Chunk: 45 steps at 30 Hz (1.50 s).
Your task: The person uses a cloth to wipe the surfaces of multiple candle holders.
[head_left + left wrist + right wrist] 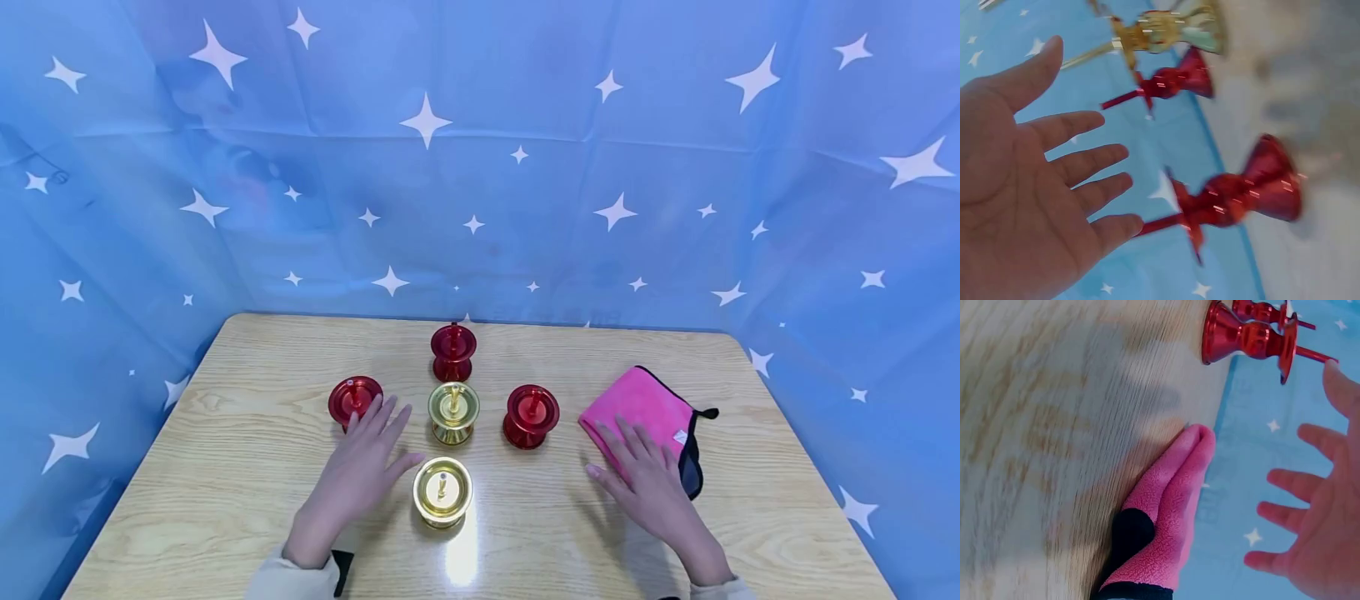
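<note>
Pink cloth [647,400], tag [680,436] in head view only

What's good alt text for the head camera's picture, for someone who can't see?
A person's left hand and right hand hover over a wooden table with three red candle holders and two gold candle holders arranged in a cross. A pink cloth lies beneath the right hand; a blue starry curtain hangs behind.

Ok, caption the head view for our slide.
Left hand near five red and gold candlesticks, right hand over folded pink cloth.
</note>
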Tool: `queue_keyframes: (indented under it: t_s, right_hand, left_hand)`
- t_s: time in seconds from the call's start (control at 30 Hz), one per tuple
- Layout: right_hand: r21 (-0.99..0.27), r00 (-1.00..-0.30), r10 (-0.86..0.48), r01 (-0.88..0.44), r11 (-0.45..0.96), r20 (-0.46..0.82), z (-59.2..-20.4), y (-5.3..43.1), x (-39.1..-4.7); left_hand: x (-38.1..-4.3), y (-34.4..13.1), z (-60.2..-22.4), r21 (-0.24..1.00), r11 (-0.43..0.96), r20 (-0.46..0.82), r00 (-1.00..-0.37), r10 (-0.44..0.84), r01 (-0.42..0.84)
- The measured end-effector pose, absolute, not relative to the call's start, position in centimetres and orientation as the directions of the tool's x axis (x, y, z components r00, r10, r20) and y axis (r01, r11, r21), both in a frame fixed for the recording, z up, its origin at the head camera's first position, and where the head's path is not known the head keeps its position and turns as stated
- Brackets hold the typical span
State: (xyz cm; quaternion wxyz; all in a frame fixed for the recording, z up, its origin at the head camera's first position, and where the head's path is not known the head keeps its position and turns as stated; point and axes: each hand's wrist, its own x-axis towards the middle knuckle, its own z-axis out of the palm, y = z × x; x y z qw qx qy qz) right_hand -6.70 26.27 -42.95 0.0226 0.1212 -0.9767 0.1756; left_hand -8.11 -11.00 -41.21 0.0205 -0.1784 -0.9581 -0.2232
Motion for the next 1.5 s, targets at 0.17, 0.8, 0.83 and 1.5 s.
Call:
queue_keyframes:
  t_s: [0.17, 0.8, 0.83, 1.5]
  right_hand:
    - [-0.363, -0.967, -0.235, -0.256, 0.896, 0.102, -43.1, 26.4, -6.8]
    - [-0.393, -0.958, -0.256, -0.286, 0.874, 0.128, -43.3, 26.7, -6.9]
    - [-0.393, -0.958, -0.256, -0.285, 0.874, 0.126, -43.3, 26.7, -6.9]
    - [-0.408, -0.950, -0.269, -0.312, 0.858, 0.162, -44.0, 27.2, -7.0]
  left_hand:
    - [-8.9, -9.5, -39.3, 0.535, 0.778, 0.104, -0.939, 0.327, 0.330]
    - [-11.3, -1.5, -34.2, 0.746, 0.599, 0.063, -0.927, 0.369, 0.290]
    - [-11.4, -1.0, -34.2, 0.747, 0.600, 0.060, -0.929, 0.366, 0.285]
    - [-13.1, 5.2, -41.2, 0.704, 0.699, 0.005, -0.985, 0.173, 0.126]
